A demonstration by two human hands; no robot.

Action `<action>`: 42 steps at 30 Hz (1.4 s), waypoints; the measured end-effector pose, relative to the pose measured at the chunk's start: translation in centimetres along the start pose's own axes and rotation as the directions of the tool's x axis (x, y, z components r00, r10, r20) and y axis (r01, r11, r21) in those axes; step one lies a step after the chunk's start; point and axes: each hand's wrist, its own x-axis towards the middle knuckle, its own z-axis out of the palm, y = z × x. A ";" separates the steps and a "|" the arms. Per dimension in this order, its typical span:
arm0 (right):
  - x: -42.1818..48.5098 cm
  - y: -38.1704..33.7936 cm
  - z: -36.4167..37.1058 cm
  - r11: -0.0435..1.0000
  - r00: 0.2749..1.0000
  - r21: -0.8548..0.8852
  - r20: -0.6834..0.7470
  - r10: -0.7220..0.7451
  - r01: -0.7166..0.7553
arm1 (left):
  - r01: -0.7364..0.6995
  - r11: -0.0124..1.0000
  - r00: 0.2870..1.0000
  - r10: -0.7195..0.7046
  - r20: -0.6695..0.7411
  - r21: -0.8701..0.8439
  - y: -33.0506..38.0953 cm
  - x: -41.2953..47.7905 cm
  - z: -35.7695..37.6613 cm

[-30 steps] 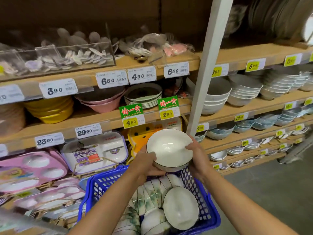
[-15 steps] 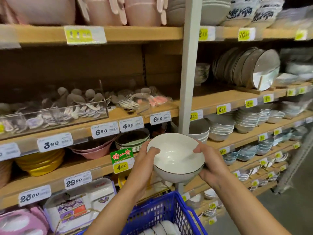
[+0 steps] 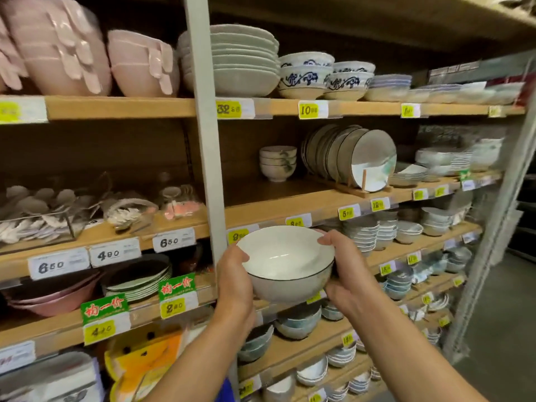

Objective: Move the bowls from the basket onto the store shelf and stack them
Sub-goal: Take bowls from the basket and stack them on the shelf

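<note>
L hand & R hand, forearms bare.

There is bare room on the middle shelf, in the center of the frame. A small stack of bowls sits at its back. The plate rack blocks the right side, the gray post the left.

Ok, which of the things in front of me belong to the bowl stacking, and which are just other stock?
Job: white bowl, gripped by left hand and right hand; shelf with the small bowl stack, the likely spot.
Just stock: pink bowls, racked plates, blue-patterned bowls, spoon bin, price tags.
</note>
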 end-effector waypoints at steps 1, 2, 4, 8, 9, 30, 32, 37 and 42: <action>0.3 -0.6 -0.9 0.999 0.999 0.000 0.010 -0.036 0.036 | 0.004 1.000 1.000 -0.004 -0.026 0.002 -0.5 -0.3 1.5; 0.6 -1.1 -1.7 0.997 0.997 -0.009 0.011 -0.073 0.073 | 0.012 1.000 0.999 -0.012 -0.037 0.002 -0.9 -0.5 2.9; 1.2 -2.1 -3.3 0.992 0.992 -0.030 -0.007 -0.124 0.123 | 0.017 1.000 0.999 -0.017 -0.046 -0.005 -1.9 -0.9 5.5; 2.9 -4.3 -6.0 0.991 0.990 -0.036 -0.052 -0.131 0.129 | -0.027 1.000 0.994 0.027 -0.104 0.006 -3.3 -1.2 9.9; 3.6 -4.8 -6.5 0.992 0.991 -0.026 -0.054 -0.124 0.123 | -0.023 1.000 0.994 0.025 -0.104 0.015 -3.5 -1.1 10.8; 23.3 -10.9 -5.9 0.995 0.989 0.040 -0.123 -0.083 0.089 | 0.003 0.990 0.999 -0.008 0.036 0.141 -5.3 16.0 21.7; 25.3 -11.2 -5.7 0.994 0.991 0.051 -0.102 -0.086 0.092 | -0.008 0.984 0.997 -0.005 0.071 0.175 -5.6 18.0 22.0; 29.9 -11.2 -5.7 0.998 0.997 0.018 -0.058 -0.057 0.058 | -0.060 0.970 0.994 0.037 0.103 0.237 -6.2 21.3 22.6; 33.6 -11.0 -6.1 1.000 1.000 0.011 0.004 -0.025 0.025 | -0.067 0.963 0.996 0.051 0.069 0.261 -7.1 23.2 23.3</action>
